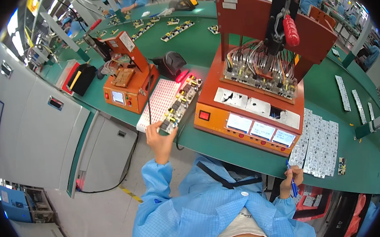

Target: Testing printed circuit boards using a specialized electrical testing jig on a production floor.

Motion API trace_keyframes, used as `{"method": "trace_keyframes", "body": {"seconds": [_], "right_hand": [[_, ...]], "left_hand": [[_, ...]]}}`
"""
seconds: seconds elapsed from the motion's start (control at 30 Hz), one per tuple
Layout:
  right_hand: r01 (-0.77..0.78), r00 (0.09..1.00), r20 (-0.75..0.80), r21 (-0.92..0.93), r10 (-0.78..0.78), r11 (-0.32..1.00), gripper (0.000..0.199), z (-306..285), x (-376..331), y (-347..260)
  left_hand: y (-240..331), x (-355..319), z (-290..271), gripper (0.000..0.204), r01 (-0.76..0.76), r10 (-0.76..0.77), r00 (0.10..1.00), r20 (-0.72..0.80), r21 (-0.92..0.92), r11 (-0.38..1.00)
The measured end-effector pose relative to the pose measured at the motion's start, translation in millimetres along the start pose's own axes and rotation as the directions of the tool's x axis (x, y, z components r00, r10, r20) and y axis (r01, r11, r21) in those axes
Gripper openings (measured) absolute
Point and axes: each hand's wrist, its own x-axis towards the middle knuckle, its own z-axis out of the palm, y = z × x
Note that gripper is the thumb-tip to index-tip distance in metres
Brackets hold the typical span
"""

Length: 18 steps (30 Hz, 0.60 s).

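Observation:
My left hand [160,141] grips the near end of a long circuit board strip [181,102] crowded with black, yellow and silver parts. The strip lies slantwise along the right side of a white sheet [158,96] covered in rows of small red marks. At its far end a black handheld scanner [170,63] casts red light over the sheet and strip. My right hand [291,179] is closed round a blue pen [292,182], by the table's front edge. Just beyond it lie several pale silvery board panels [319,147] side by side.
A large orange test fixture [247,119] with a red-handled clamp [290,30] and small screens stands in the middle. To the left is a smaller orange tester [126,94]. More boards [177,31] lie on the green table [214,145]. A grey cabinet [31,116] stands at left; people work beyond.

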Motion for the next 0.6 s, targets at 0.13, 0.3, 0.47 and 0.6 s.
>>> {"method": "trace_keyframes", "body": {"seconds": [0.13, 0.3, 0.47, 0.6], "right_hand": [[-0.006, 1.000, -0.026, 0.025, 0.007, 1.000, 0.017, 0.7, -0.9, 0.8], [-0.006, 1.000, -0.025, 0.021, 0.006, 1.000, 0.015, 1.0, -1.9, 2.0], [0.036, 0.999, 0.019, 0.010, -0.036, 0.999, 0.015, -0.9, -2.2, 3.2], [0.017, 1.000, 0.024, 0.008, -0.017, 1.000, 0.014, -3.9, -3.9, 1.6]], "left_hand": [[-9.6, 3.4, 8.9, 0.048, 0.112, -0.115, 0.983, 0.143, 0.028, 0.993], [-7.4, 1.5, 12.4, 0.050, 0.085, -0.095, 0.974, 0.206, 0.055, 0.995], [-4.1, 1.4, 10.3, 0.049, 0.072, -0.078, 0.980, 0.182, 0.037, 0.997], [2.1, 2.3, 10.5, 0.049, 0.095, -0.100, 0.978, 0.182, 0.032, 0.995]]}}
